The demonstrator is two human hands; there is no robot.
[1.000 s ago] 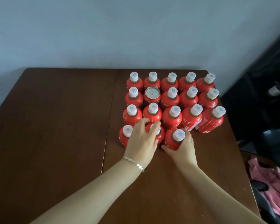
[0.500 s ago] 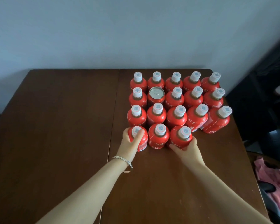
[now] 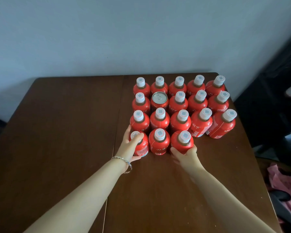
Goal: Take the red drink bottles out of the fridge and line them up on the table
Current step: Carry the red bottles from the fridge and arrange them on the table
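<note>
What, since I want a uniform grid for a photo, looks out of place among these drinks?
One red can with a silver pull-tab top stands in the second row from the wall, second from the left, among white-capped bottles. The near row holds only three bottles; the others fill five places.

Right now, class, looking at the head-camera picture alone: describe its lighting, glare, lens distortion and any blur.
Head view: dim, flat light, no hard shadows; pale glare on the can lid; wide-angle bending leans the rightmost third-row bottle outward; the right hand gripping the front-right bottle looks smeared, the left hand gripping the front-left bottle sharper; cap print unreadable.
</note>
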